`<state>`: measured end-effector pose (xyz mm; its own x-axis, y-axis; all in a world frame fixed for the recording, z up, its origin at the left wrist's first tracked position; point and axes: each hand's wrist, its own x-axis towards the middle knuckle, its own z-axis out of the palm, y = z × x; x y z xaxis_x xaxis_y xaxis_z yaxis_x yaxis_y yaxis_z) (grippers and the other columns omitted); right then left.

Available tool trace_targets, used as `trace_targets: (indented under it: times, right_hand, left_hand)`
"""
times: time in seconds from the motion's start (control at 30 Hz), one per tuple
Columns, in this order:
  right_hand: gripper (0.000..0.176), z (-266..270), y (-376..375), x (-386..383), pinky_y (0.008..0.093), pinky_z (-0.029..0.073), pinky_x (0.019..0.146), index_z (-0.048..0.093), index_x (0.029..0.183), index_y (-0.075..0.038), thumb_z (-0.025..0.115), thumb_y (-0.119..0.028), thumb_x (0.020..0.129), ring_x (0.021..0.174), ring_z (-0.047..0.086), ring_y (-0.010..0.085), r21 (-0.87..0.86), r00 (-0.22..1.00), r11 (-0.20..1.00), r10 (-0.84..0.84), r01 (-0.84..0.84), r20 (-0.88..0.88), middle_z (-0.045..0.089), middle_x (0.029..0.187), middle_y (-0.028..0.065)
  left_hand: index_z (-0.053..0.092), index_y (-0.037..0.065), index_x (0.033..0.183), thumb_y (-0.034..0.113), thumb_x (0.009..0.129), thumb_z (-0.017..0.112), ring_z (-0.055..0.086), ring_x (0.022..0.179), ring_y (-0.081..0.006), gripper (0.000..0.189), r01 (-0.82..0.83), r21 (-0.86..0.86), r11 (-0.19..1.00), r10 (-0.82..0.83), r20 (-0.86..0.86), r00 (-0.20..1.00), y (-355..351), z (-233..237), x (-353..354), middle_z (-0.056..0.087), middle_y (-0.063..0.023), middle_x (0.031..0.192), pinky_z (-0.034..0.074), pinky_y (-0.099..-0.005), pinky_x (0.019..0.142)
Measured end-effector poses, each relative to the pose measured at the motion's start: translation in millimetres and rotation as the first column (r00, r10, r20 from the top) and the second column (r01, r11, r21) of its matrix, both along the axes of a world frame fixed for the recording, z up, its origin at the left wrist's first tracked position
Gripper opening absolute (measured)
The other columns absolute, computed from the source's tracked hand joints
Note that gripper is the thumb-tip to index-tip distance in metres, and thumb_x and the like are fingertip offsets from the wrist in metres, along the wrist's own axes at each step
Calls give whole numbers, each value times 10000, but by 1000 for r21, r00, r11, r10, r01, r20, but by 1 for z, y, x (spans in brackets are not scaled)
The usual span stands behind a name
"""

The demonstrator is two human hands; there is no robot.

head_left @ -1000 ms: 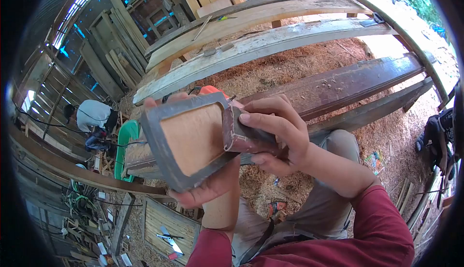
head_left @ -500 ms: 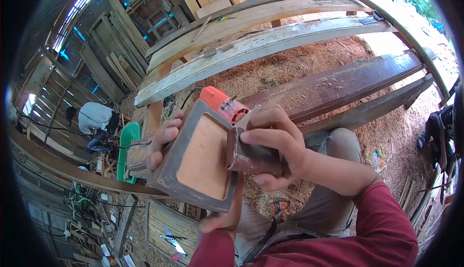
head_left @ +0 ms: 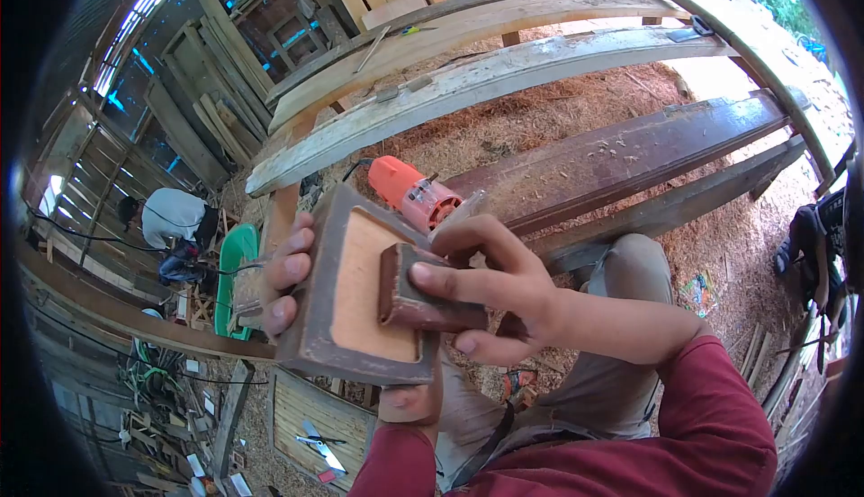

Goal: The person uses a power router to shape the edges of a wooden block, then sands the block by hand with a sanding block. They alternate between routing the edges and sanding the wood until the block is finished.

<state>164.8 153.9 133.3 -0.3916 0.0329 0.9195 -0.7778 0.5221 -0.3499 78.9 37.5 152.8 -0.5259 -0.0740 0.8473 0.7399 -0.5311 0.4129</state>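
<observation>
As left hand (head_left: 290, 269) grips panel (head_left: 353, 292), right hand (head_left: 506, 301) (clasping block (head_left: 402, 306)) has slid inward — mid-panel.

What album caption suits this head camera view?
The left hand holds a framed wooden panel while the right hand presses a sanding block on it.

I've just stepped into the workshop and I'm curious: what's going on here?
A person in red sleeves grips a small framed wood panel in the left hand, tilted up over the lap. The right hand presses a reddish block against the panel's pale recessed face. An orange power tool lies on a dark beam behind them. Farther off, another person in white crouches.
</observation>
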Motion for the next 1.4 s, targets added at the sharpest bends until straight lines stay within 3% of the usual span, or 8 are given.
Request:
trace_targets:
  times: [0.17, 0.43, 0.67, 0.9, 1.1, 1.2, 1.3, 1.4]
  right_hand:
    - [723, 5, 12, 4, 407, 512, 725, 488, 1543, -28, 693, -360, 934, 843, 608, 316, 217, 964, 973, 24, -84, 266, 597, 1017, 177]
    - [800, 7, 16, 3, 392, 501, 681, 464, 1535, 31, 708, -438, 935, 770, 590, 315, 170, 987, 985, -34, 6, 159, 589, 958, 167]
    - [780, 10, 15, 10, 406, 506, 698, 461, 1536, 32, 691, -428, 951, 783, 591, 320, 266, 977, 964, -42, -15, 208, 586, 965, 173]
    - [785, 4, 23, 7, 414, 507, 730, 425, 1561, 24, 682, -406, 956, 803, 595, 347, 141, 983, 990, -51, 26, 178, 588, 979, 189]
    - [784, -2, 20, 9, 436, 514, 775, 410, 1567, 27, 675, -390, 957, 849, 604, 385, 199, 975, 980, -66, 23, 212, 605, 1020, 212]
    - [781, 3, 32, 10, 444, 519, 793, 401, 1572, 26, 670, -375, 958, 872, 612, 400, 134, 972, 990, -77, 48, 220, 616, 1071, 232]
    - [779, 0, 31, 5, 448, 519, 806, 393, 1576, 26, 658, -377, 964, 886, 616, 408, 108, 981, 993, -68, 49, 182, 619, 1109, 247]
    - [777, 7, 29, 17, 449, 516, 814, 392, 1575, 29, 645, -386, 969, 893, 619, 404, 249, 932, 968, -113, 25, 344, 614, 1112, 248]
  left_hand:
    - [346, 115, 1488, 630, 688, 749, 398, 1397, -310, 1033, 31, 65, 997, -27, -70, 997, -8, 1, -12, 422, -86, 1417, 240, -538, 1277]
    - [391, 96, 1455, 679, 640, 750, 476, 1320, -343, 1065, 158, 12, 987, -151, -229, 962, 4, 1, -17, 477, -110, 1364, 283, -550, 1242]
    - [388, 86, 1473, 734, 632, 730, 460, 1329, -314, 1116, 84, 190, 978, -82, -16, 996, 7, -9, -25, 492, -109, 1351, 320, -523, 1201]
    - [382, 95, 1437, 707, 676, 691, 470, 1329, -372, 1024, 123, 36, 992, -120, -85, 989, 18, -6, -4, 457, -145, 1375, 387, -560, 1176]
    - [391, 63, 1420, 667, 660, 581, 482, 1302, -360, 989, 123, 234, 964, -107, -80, 991, 28, -3, -29, 464, -173, 1365, 411, -548, 1140]
    - [344, 49, 1439, 801, 710, 609, 469, 1323, -380, 1081, 19, -16, 1000, -19, 33, 999, 25, -7, 0, 428, -172, 1394, 376, -563, 1175]
    - [316, 43, 1453, 895, 705, 632, 475, 1322, -386, 1177, 39, -41, 998, -40, -20, 999, 28, -7, -5, 428, -174, 1393, 379, -563, 1184]
    - [320, 53, 1460, 918, 664, 647, 503, 1293, -392, 1220, 130, 88, 988, -130, -10, 992, 23, -10, -32, 461, -186, 1350, 409, -556, 1153]
